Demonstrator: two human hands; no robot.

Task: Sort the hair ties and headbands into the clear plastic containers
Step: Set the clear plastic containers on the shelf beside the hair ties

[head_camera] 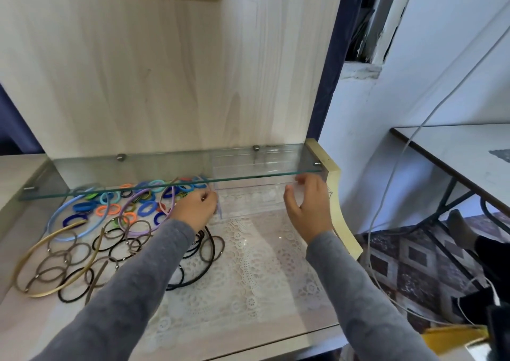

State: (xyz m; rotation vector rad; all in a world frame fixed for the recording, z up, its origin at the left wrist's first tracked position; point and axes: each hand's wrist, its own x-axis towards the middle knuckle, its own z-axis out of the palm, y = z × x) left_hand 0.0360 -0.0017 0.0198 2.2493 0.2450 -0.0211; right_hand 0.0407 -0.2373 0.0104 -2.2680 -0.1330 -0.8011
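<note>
from the head view, the clear rectangular plastic container (251,197) sits on the white lace mat (248,264) under the flat glass shelf (165,175), its long axis running left to right between your hands. your left hand (197,209) curls round its left end, and your right hand (307,209) clasps its right end between thumb and fingers. the coloured and dark elastic hair ties (143,206) and thin curved headbands (41,295) lie just left of your left hand, the nearer one; no brand, label or writing is readable.
</note>
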